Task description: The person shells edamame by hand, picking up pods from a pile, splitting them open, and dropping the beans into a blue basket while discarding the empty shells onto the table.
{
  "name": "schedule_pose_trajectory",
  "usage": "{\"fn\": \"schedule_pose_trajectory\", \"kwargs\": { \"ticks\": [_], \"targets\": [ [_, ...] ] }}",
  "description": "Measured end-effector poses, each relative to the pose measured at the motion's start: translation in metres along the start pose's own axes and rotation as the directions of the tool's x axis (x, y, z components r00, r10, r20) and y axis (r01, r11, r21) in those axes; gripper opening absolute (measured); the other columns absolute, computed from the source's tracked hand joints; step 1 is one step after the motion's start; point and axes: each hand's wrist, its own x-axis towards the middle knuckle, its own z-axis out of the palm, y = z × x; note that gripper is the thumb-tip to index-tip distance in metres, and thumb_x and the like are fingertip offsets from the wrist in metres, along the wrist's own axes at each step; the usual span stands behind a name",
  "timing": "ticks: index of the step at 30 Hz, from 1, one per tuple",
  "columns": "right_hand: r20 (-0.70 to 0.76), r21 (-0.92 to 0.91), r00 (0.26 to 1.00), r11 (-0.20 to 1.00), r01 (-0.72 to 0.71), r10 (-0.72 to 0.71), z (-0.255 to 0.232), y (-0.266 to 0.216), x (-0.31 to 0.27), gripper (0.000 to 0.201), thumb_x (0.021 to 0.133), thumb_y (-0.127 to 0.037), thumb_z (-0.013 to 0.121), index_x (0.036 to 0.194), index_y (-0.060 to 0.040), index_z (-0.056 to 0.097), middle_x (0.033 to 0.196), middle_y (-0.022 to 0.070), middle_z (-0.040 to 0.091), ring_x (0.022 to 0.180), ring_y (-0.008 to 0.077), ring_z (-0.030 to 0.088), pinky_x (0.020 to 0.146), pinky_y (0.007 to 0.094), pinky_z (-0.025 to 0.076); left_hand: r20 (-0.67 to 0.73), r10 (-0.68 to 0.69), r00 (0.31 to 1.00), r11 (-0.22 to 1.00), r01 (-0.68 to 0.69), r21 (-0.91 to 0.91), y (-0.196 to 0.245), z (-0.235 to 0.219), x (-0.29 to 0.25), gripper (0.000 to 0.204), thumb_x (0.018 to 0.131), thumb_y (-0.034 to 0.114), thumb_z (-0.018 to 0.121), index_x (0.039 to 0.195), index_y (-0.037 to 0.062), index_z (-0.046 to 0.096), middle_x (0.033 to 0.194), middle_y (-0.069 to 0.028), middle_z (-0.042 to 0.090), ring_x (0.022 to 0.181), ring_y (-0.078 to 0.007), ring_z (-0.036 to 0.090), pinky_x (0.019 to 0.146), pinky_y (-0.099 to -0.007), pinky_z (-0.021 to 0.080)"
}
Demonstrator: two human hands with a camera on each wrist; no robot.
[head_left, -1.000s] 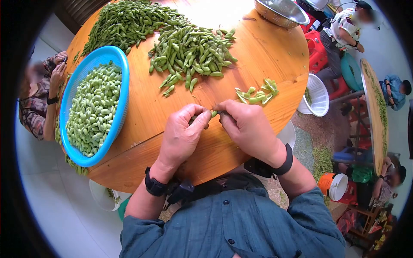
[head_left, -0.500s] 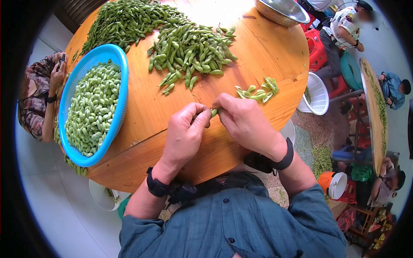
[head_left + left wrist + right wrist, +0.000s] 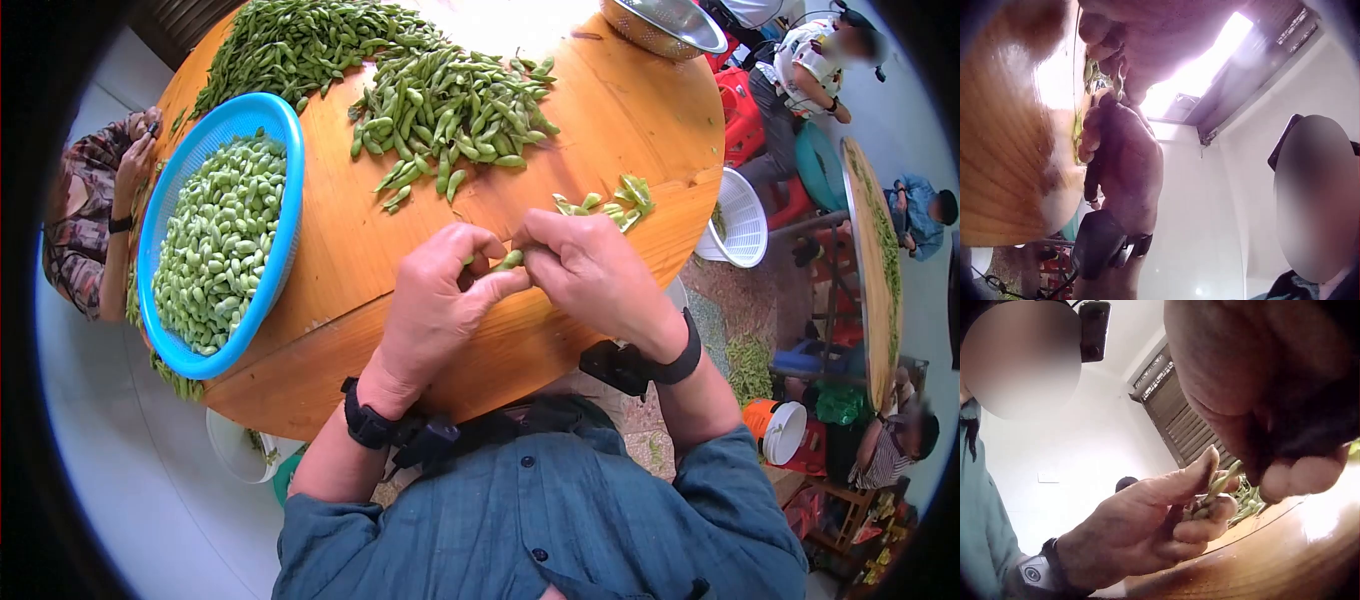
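Note:
Over the near part of the table, my left hand (image 3: 435, 290) holds a green edamame pod (image 3: 512, 259) between thumb and fingers. My right hand (image 3: 600, 275) pinches the pod's other end, its fingertips close to the left thumb. The right wrist view shows the pod (image 3: 1217, 484) slanting up from the left hand (image 3: 1141, 515) toward the right fingers, with green pieces (image 3: 1200, 509) in the curled left fingers. Just beyond the right hand lie several opened pods (image 3: 632, 200). A heap of whole pods (image 3: 450, 110) sits farther off.
A blue basket (image 3: 292, 190) of shelled beans (image 3: 220, 240) stands at the left, by a larger pod pile (image 3: 290, 50). A metal colander (image 3: 665, 28) is at the far right edge. A white basket (image 3: 742, 220) stands beyond the table. Other people sit left and right.
Both hands have shifted slightly right. The left thumb has straightened toward the right hand, and more of the pod shows between them.

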Motion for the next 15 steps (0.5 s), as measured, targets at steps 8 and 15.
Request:
{"fn": "schedule_pose_trajectory", "kwargs": {
  "ticks": [8, 15],
  "targets": [
    [0.043, 0.081, 0.998, 0.996, -0.040, 0.036, 0.000, -0.002, -0.002, 0.008, 0.085, -0.001, 0.052, 0.086, 0.0021, 0.060, 0.062, 0.0106, 0.056, 0.055, 0.0150, 0.056, 0.052, 0.0312, 0.045, 0.011, 0.079, 0.997, 0.995, -0.079, 0.053, -0.008, 0.003, -0.001, 0.012, 0.089, 0.008, 0.066, 0.088, -0.0018, 0.059, 0.077, -0.0103, 0.056, 0.071, -0.0235, 0.056, 0.063, -0.0321, 0.045],
    [0.194, 0.312, 0.971, 0.930, -0.193, 0.137, -0.003, 0.001, 0.000, 0.011, 0.088, 0.000, 0.049, 0.091, -0.0001, 0.060, 0.068, 0.0016, 0.057, 0.056, 0.0069, 0.054, 0.050, 0.0231, 0.045, 0.294, -0.409, 0.864, 0.661, 0.502, -0.558, -0.009, -0.004, -0.001, 0.023, 0.102, 0.024, 0.052, 0.089, 0.0064, 0.059, 0.074, 0.0051, 0.051, 0.056, -0.0016, 0.039, 0.047, -0.0185, 0.031]
  ]
}}
